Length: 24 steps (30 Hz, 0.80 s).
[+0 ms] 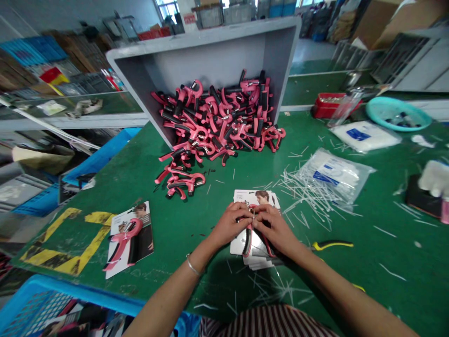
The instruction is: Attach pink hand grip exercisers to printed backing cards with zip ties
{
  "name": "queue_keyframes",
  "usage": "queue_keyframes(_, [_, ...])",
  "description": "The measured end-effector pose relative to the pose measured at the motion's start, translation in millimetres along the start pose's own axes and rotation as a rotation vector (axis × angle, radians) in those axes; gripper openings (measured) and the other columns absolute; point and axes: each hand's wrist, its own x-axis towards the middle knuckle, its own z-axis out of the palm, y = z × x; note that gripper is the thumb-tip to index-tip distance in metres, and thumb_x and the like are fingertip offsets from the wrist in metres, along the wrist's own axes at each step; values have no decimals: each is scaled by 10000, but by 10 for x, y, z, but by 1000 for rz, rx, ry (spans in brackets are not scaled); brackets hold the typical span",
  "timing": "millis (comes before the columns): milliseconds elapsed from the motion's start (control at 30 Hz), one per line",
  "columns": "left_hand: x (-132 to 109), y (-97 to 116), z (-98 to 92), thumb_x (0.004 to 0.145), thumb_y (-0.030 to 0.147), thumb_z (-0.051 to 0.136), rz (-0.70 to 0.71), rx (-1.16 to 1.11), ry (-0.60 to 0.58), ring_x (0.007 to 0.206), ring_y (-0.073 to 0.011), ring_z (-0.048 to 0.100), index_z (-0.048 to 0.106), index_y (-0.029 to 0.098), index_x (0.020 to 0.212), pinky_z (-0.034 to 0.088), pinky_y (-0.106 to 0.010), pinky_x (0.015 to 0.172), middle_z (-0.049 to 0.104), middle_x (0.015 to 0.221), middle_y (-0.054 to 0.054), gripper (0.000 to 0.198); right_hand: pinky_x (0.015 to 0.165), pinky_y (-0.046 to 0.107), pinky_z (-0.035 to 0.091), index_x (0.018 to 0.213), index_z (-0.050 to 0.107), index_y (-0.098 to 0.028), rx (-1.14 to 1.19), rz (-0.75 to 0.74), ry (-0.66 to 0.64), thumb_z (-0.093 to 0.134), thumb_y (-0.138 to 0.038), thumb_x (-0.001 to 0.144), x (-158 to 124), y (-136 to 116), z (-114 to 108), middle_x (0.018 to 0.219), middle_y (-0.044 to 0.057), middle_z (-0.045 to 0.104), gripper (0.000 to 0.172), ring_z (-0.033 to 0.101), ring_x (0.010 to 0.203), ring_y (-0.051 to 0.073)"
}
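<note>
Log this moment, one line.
left hand: on pink grip trainer | right hand: on same trainer | beneath: printed cards | beyond: trainer pile

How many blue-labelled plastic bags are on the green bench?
2: one bag near the far edge, another bag among the loose white plastic ties.

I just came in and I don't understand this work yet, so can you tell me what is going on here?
A person stands at a green table. Their left hand and right hand hold a pink hand gripper over a stack of printed cards. A heap of pink grippers lies in a grey bin and on the table.
</note>
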Motion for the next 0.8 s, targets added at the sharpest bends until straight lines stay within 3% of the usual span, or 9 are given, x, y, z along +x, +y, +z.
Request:
queue_keyframes(133, [88, 74, -82, 896, 269, 585, -83, -83, -14, 916, -181, 608, 714, 195, 852, 443, -312, 869, 678, 903, -33, 155, 992, 423, 360, 813, 654, -223, -3, -22, 68, 622, -216, 888, 4, 41, 55, 1086, 52, 588, 81, 511, 1119, 233])
queue_keyframes(267, [71, 303, -29, 889, 248, 586, -51, 153, 105, 909, -197, 593, 683, 202, 822, 413, -351, 881, 691, 866, -23, 127, 992, 418, 365, 941, 606, -231, 16, -52, 97, 621, -174, 869, -6, 45, 51, 1092, 58, 576, 93, 499, 1124, 233])
queue_keyframes(333, [-59, 407, 87, 911, 227, 543, 43, 309, 144, 972, -215, 570, 669, 200, 857, 382, -388, 928, 688, 926, -39, 141, 956, 402, 394, 924, 582, -224, 54, -50, 134, 592, -169, 881, -1, 45, 46, 1056, 59, 572, 71, 517, 1088, 227])
queue_keyframes(467, [-446, 431, 360, 916, 152, 477, 170, 505, 72, 969, -234, 551, 640, 173, 878, 384, -415, 927, 667, 945, -79, 169, 917, 384, 416, 855, 562, -221, 91, -54, 137, 585, -137, 863, 47, 62, 96, 1002, 44, 575, 88, 543, 1053, 221])
queue_keyframes(567, [-634, 386, 435, 913, 138, 476, 166, 562, -5, 961, -238, 554, 631, 180, 889, 394, -417, 909, 663, 952, -80, 163, 937, 400, 408, 827, 559, -219, 61, -76, 111, 592, -127, 852, 93, 48, 146, 995, 41, 589, 102, 539, 1068, 228])
queue_keyframes(633, [-692, 387, 409, 912, 190, 519, 95, 584, 51, 1063, -264, 535, 625, 190, 970, 370, -444, 961, 646, 1066, -95, 121, 950, 418, 405, 842, 570, -219, 16, -80, 112, 579, -149, 872, 87, -5, 128, 1027, 52, 599, 76, 532, 1077, 234])
queue_keyframes(667, [-713, 395, 382, 895, 252, 571, 38, 596, 122, 1126, -290, 509, 610, 185, 1040, 353, -469, 989, 617, 1148, -118, 164, 963, 432, 398, 873, 582, -220, -21, -79, 119, 568, -167, 888, 60, -46, 99, 1060, 61, 601, 57, 525, 1091, 240])
queue_keyframes(733, [-758, 411, 322, 812, 402, 683, -93, 620, 269, 1196, -351, 460, 537, 148, 1198, 343, -514, 1003, 538, 1265, -180, 485, 970, 451, 391, 942, 600, -225, -113, -82, 115, 535, -199, 924, -50, -150, 15, 1095, 75, 606, 73, 518, 1092, 250])
queue_keyframes(800, [-806, 415, 267, 763, 464, 716, -188, 644, 304, 1159, -370, 480, 464, 105, 1285, 379, -518, 959, 527, 1246, -212, 682, 924, 439, 415, 973, 612, -226, -207, -96, 35, 499, -214, 952, -211, -264, -59, 1035, 75, 627, 115, 535, 1015, 248])
